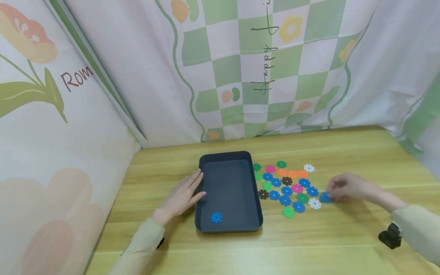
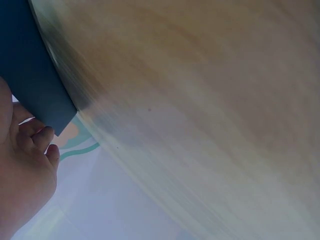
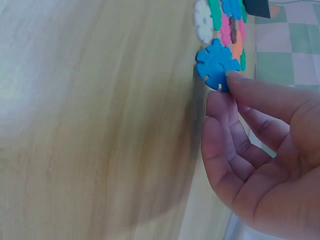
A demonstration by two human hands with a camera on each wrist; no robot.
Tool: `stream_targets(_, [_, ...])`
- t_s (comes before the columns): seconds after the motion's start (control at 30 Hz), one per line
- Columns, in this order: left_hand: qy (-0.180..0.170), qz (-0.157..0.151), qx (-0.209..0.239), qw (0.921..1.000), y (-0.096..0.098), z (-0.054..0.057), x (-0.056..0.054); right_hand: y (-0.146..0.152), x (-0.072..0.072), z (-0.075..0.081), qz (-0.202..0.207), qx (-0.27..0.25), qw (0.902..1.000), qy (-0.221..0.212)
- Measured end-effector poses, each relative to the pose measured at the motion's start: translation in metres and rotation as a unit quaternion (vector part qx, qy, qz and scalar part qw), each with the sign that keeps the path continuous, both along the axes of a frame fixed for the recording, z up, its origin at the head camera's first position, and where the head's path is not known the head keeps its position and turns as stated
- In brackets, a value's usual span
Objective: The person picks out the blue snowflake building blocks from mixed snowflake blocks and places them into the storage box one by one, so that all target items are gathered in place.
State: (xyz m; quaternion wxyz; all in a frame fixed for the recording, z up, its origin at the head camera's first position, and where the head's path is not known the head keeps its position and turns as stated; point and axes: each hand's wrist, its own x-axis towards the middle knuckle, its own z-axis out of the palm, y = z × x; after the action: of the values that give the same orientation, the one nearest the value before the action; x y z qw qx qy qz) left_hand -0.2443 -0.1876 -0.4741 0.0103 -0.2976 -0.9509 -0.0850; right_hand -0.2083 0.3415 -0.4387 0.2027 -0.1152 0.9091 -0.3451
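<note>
My right hand (image 1: 343,187) pinches a blue notched building disc (image 3: 216,62) between thumb and fingertips, at the right end of a spread of similar discs. In the right wrist view the disc is tilted up, facing the camera. My left hand (image 1: 180,200) holds the left wall of a dark grey rectangular tray (image 1: 225,174), thumb over the rim; the left wrist view shows its other fingers (image 2: 45,137) bent by the tray's outer side. One blue disc (image 1: 216,217) lies flat inside the tray, near its front left corner.
Right of the tray, several flat discs lie loosely on the wooden table (image 1: 307,245): blue, green, pink, orange, brown and white, including a white disc (image 1: 314,203) beside my right hand. A patterned curtain (image 1: 224,71) hangs behind the table's far edge.
</note>
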Motion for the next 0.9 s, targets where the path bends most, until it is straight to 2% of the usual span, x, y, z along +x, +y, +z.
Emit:
stream_targets(0.3, [0.007, 0.0, -0.009, 0.9999, -0.002, -0.002, -0.001, -0.009, -0.006, 0.009, -0.004, -0.056, 0.9972, -0.048])
stream_targets(0.5, [0.009, -0.003, -0.004, 0.9999, -0.001, -0.002, -0.001, -0.032, -0.012, 0.019, -0.007, -0.058, 0.9964, -0.062])
stream_targets(0.7, [0.009, -0.002, -0.001, 1.0, -0.001, -0.001, 0.0, -0.058, -0.024, 0.025, -0.002, -0.087, 0.9924, -0.087])
stream_targets(0.9, [0.005, -0.001, -0.005, 1.0, -0.001, -0.001, -0.002, -0.092, -0.032, 0.036, 0.019, -0.067, 0.9954, -0.065])
